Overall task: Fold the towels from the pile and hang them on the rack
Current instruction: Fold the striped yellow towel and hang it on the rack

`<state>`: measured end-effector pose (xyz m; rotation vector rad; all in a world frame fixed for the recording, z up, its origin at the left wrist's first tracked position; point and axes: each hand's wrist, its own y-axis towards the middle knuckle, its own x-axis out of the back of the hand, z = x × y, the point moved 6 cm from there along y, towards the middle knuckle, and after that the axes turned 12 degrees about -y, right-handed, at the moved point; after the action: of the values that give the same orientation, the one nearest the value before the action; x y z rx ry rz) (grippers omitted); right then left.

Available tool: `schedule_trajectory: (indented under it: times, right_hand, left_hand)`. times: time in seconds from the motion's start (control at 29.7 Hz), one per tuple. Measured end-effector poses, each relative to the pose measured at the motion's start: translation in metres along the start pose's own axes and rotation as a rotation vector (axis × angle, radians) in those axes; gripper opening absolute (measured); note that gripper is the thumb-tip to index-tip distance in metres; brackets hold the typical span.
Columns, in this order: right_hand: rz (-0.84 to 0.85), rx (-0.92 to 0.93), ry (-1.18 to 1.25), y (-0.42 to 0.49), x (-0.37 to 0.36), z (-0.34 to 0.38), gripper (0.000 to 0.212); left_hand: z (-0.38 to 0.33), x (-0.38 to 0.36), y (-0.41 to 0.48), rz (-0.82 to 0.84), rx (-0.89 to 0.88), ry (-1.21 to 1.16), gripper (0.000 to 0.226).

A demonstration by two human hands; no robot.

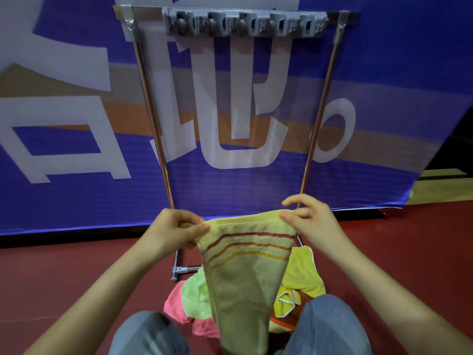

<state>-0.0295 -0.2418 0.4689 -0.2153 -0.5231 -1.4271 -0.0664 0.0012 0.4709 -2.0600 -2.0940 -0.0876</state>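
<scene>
Striped yellow towel (pixel 245 272) hangs with its long axis straight down between the knees, top edge held level. Left hand (pixel 176 228) pinches the left corner and right hand (pixel 304 219) pinches the right, both equally near. Rack (pixel 153 119) stands dead ahead beyond the hands, its top bar well above them. Count: one towel held, one rack. Pile (pixel 197 290) on the floor (pixel 64 265) shows at least three more: pink, green, yellow.
</scene>
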Motion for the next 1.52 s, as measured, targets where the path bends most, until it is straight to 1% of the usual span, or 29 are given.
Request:
schedule_trajectory:
  times: [0.1,0.17,0.3,0.44,0.57,0.67,0.78,0.81,0.88,0.94,1.01,1.11,1.18,1.21,1.25,1.31,1.35,1.38,1.42,1.45,1.48,1.52]
  right_hand:
    - [-0.032,-0.045,0.011,0.001,-0.002,-0.004,0.013]
    - [-0.036,-0.085,0.028,-0.001,-0.007,-0.007,0.017]
    - [-0.039,-0.161,0.144,-0.01,-0.017,-0.009,0.019]
    - [-0.002,-0.233,0.228,-0.02,-0.038,-0.003,0.016]
    - [0.052,-0.238,0.307,-0.025,-0.064,0.011,0.017]
    - [0.045,-0.227,0.353,-0.027,-0.073,0.013,0.017]
    - [0.062,-0.249,0.443,-0.029,-0.076,0.015,0.016]
    - [0.077,-0.267,0.498,-0.029,-0.077,0.014,0.021]
    - [0.117,-0.327,0.584,-0.03,-0.081,0.013,0.041]
    - [0.154,-0.366,0.616,-0.031,-0.083,0.013,0.056]
    - [0.185,-0.379,0.629,-0.032,-0.085,0.016,0.063]
    - [0.228,-0.388,0.655,-0.032,-0.089,0.019,0.066]
    - [0.233,-0.379,0.656,-0.031,-0.09,0.019,0.062]
    - [0.229,-0.36,0.652,-0.03,-0.09,0.019,0.056]
    - [0.214,-0.333,0.643,-0.029,-0.088,0.021,0.046]
    - [0.112,-0.271,0.557,-0.024,-0.076,0.02,0.02]
    - [0.07,-0.238,0.475,-0.021,-0.069,0.02,0.02]
    - [0.065,-0.211,0.391,-0.019,-0.065,0.019,0.03]
    - [0.093,-0.192,0.301,-0.016,-0.061,0.016,0.04]
    - [0.137,-0.179,0.22,-0.014,-0.059,0.017,0.044]
    - [0.18,-0.155,0.162,-0.013,-0.058,0.016,0.041]
    - [0.219,-0.113,0.131,-0.012,-0.057,0.017,0.031]
  left_hand:
    - [-0.001,-0.002,0.001,-0.058,0.004,-0.067,0.007]
    - [0.001,-0.005,0.002,-0.069,0.002,-0.078,0.007]
    - [0.004,-0.016,-0.001,-0.042,0.02,-0.101,0.006]
    - [0.008,-0.03,-0.007,-0.018,0.036,-0.139,0.014]
    - [0.008,-0.045,-0.008,-0.005,0.011,-0.137,0.024]
    - [0.006,-0.047,-0.007,-0.02,-0.023,-0.134,0.032]
    - [0.004,-0.046,-0.008,-0.006,-0.042,-0.153,0.029]
    - [0.003,-0.048,-0.009,0.005,-0.048,-0.161,0.026]
    - [0.001,-0.049,-0.01,0.007,-0.065,-0.139,0.022]
    - [0.0,-0.046,-0.009,-0.024,-0.106,-0.041,0.019]
    - [-0.002,-0.043,-0.007,-0.056,-0.145,0.085,0.019]
    - [-0.002,-0.041,-0.005,-0.058,-0.205,0.24,0.025]
    - [-0.003,-0.04,-0.003,-0.051,-0.23,0.27,0.018]
    - [-0.004,-0.037,-0.003,-0.051,-0.23,0.266,0.015]
    - [-0.006,-0.035,-0.003,-0.041,-0.231,0.253,0.015]
    - [-0.014,-0.034,-0.005,0.013,-0.253,0.245,0.018]
    - [-0.018,-0.035,-0.007,0.042,-0.27,0.251,0.019]
    - [-0.023,-0.034,-0.01,0.064,-0.29,0.259,0.02]
    - [-0.027,-0.035,-0.011,0.085,-0.308,0.272,0.021]
    - [-0.031,-0.033,-0.013,0.098,-0.324,0.293,0.022]
    - [-0.033,-0.033,-0.014,0.114,-0.335,0.31,0.022]
    - [-0.035,-0.031,-0.014,0.126,-0.343,0.32,0.022]
